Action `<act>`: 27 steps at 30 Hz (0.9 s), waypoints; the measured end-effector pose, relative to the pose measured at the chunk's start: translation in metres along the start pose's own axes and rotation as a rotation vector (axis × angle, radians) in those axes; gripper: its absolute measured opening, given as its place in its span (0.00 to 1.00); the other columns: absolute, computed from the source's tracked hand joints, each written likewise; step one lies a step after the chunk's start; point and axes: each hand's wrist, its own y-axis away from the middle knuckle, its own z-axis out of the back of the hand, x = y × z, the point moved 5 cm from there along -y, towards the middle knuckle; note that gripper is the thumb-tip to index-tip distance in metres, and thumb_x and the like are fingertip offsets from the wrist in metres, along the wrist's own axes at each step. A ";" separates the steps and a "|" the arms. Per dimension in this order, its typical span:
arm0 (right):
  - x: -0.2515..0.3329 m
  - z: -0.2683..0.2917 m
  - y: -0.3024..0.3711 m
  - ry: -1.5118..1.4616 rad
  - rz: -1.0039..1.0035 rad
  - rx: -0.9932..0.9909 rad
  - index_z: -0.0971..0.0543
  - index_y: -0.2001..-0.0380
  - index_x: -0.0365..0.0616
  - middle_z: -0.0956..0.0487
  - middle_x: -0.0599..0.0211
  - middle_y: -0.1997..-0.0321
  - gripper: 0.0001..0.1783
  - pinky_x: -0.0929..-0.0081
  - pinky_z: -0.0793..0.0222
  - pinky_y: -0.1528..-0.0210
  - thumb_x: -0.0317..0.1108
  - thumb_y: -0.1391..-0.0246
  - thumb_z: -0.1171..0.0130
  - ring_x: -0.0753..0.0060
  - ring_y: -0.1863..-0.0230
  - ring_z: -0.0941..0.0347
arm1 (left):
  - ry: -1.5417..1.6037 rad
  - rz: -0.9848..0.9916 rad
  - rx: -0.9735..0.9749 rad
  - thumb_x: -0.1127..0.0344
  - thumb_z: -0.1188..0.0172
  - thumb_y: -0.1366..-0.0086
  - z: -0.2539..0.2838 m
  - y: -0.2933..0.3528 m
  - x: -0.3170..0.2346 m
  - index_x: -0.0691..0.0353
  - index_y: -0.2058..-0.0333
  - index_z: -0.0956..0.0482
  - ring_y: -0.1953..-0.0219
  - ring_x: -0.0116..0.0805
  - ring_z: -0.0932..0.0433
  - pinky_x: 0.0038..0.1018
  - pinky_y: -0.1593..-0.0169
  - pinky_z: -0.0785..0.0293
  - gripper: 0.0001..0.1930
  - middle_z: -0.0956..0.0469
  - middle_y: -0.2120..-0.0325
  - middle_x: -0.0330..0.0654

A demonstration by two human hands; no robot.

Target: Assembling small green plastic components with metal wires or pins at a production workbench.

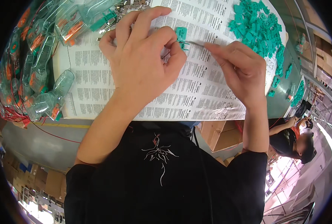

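Over the printed paper sheet [136, 112], my left hand [140, 59] is closed, thumb and forefinger pinching a small green plastic part [181, 34] at its near end. The part's far end sticks out past the fingertips, while its gripped end is partly hidden. To the right, my right hand [244, 67] is closed around a thin grey pointed tool [196, 43], probably metal. Its tip reaches left to the green part; whether it touches is too small to tell. Most of the tool is hidden inside my fingers.
A large heap of green plastic parts [254, 28] lies at the far right. Clear plastic housings [42, 74] with orange pieces and red wires crowd the left. Small metal pieces [136, 5] lie at the far edge. A cardboard box [222, 136] sits below the table; another person [289, 143] is at right.
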 end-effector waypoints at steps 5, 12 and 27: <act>-0.003 -0.008 -0.001 -0.078 0.008 -0.028 0.11 0.61 0.48 0.24 0.68 0.79 0.13 0.74 0.35 0.76 0.20 0.49 0.32 0.72 0.79 0.29 | -0.065 0.001 0.015 0.62 0.30 0.51 -0.012 -0.007 0.000 0.44 0.75 0.20 0.39 0.40 0.32 0.52 0.40 0.48 0.06 0.23 0.44 0.22; -0.015 -0.013 0.000 -0.159 0.009 -0.065 0.11 0.62 0.48 0.22 0.68 0.77 0.13 0.76 0.34 0.76 0.19 0.51 0.31 0.72 0.78 0.27 | 0.116 0.129 0.191 0.67 0.35 0.51 0.006 -0.015 -0.011 0.53 0.78 0.23 0.42 0.45 0.33 0.49 0.43 0.50 0.05 0.25 0.44 0.38; -0.009 -0.018 -0.003 -0.188 0.044 -0.058 0.11 0.62 0.47 0.21 0.67 0.75 0.14 0.76 0.33 0.76 0.18 0.50 0.32 0.72 0.77 0.26 | 0.724 -0.575 -0.845 0.67 0.35 0.50 -0.046 -0.009 0.024 0.53 0.77 0.24 0.42 0.46 0.33 0.49 0.43 0.50 0.05 0.26 0.44 0.38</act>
